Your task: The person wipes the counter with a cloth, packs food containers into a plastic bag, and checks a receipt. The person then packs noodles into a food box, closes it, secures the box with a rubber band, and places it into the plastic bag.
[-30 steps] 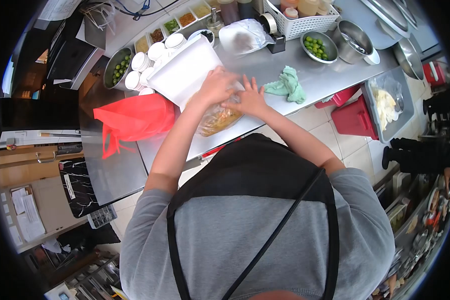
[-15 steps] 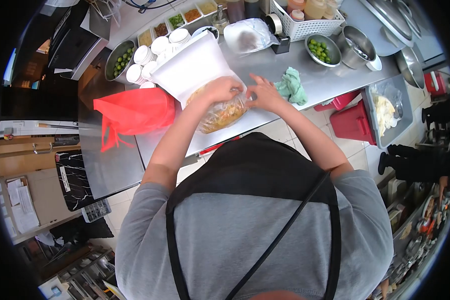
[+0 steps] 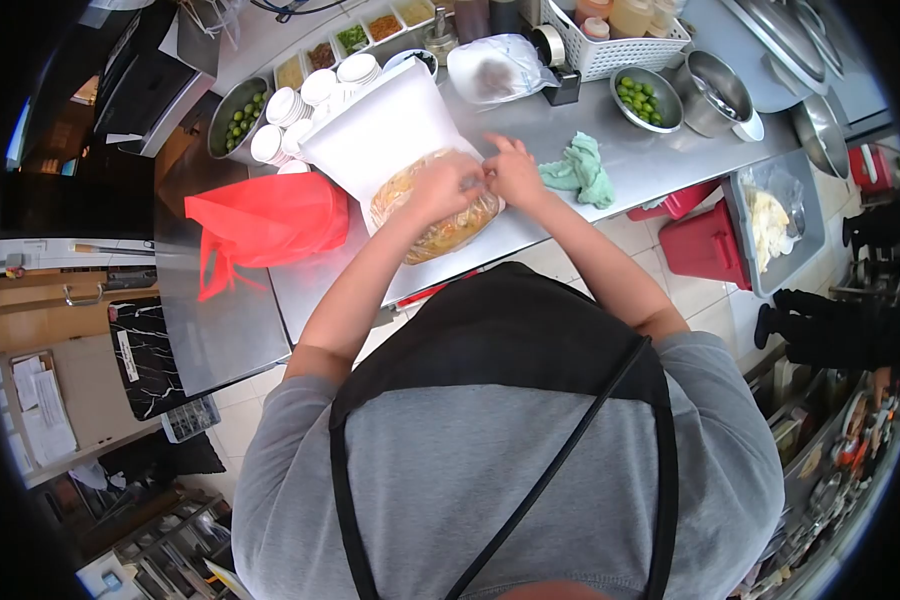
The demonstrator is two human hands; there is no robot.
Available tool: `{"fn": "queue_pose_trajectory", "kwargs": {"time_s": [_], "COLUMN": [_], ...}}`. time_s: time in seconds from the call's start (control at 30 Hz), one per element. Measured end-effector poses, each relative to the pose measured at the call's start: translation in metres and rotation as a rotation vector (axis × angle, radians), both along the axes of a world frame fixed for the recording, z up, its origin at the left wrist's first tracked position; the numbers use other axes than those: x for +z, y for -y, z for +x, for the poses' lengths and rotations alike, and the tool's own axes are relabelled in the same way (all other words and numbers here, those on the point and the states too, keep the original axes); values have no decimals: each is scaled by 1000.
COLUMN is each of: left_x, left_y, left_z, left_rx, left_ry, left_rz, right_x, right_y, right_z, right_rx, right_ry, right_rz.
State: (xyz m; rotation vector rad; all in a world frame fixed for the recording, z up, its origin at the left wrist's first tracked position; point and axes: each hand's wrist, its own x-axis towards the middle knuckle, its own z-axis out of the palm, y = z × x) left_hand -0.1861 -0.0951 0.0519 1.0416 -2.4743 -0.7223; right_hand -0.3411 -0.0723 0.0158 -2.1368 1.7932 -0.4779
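Observation:
An open white box (image 3: 375,130) sits on the steel counter, its lid tilted back. In it lies a noodle-like, yellow-orange food (image 3: 450,235) under clear plastic (image 3: 482,208). My left hand (image 3: 444,188) is over the food, its fingers closed in a pinch on the plastic. Close beside it, my right hand (image 3: 515,175) pinches the plastic near the box's right side, with some fingers raised. The fingertips of both hands nearly meet, and the exact grip is partly hidden. A red cloth-like bag (image 3: 270,222) lies left of the box.
Stacked white lidded cups (image 3: 320,90) and a bowl of limes (image 3: 242,122) stand behind the red bag. A green cloth (image 3: 580,172) lies to the right. Farther back are a second lime bowl (image 3: 646,100) and a white basket of bottles (image 3: 620,58). A grey bin (image 3: 820,215) stands beyond the counter's edge.
My right hand has moved left, closing the gap to my left hand over the plastic. My left hand has shifted only slightly. The box and red bag stay in place.

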Motion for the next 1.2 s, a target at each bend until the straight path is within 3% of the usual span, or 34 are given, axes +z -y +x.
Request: {"fn": "queue_pose_trajectory", "kwargs": {"time_s": [0.03, 0.1, 0.17, 0.23, 0.37, 0.43, 0.5, 0.57, 0.63, 0.67, 0.73, 0.77, 0.83, 0.93, 1.07, 1.13, 1.2], "left_x": [-7, -14, -18, -22, -9, -11, -15, -19, -13, -8, -2, 0, 2, 4, 6, 4, -5], "left_y": [-2, -3, 2, 6, 3, 3, 4, 2, 0, -2, -4, -5, -4, -2, -1, 0, 3], "left_z": [0, 1, 0, -1, -16, -17, -18, -15, -13, -12, -13, -13, -13, -14, -19, -21, -18], "left_rx": [-105, -200, -326, -319, -306, -342, -387, -264, -247, -229, -214, -198, -207, -222, -231, -231, -225], "left_ry": [-54, -114, 28, 123, 467, 459, 452, 487, 488, 487, 517, 543, 548, 579, 565, 510, 455], "left_rz": [-44, -89, -90, -104, -218, -191, -161, -121, -82, -45, -44, -42, -45, -36, 53, 58, 67], "right_x": [-9, -32, -23, -4, -39, -45, -13, -4, 13, 11, 14, 19, 40, 99, 64, 43, 36], "right_y": [2, 9, -4, -27, -39, -23, 1, 30, 43, 46, 47, 46, 44, 28, 47, 46, 44], "right_z": [-8, -39, -63, -73, -101, -110, -78, -40, -10, -3, 4, 2, -13, -42, -62, -57, -54], "right_rx": [4, 22, -176, -376, -342, -183, -26, 177, 354, 353, 331, 330, 423, 308, 268, 292, 198], "right_ry": [-4, 484, 268, -228, -208, 218, 263, 277, 8, 9, -337, -339, -395, -418, -355, -152, -117], "right_rz": [3, -18, -204, -369, -319, -139, -231, -443, -391, -392, -216, -217, 302, 437, 332, 42, 42]}}
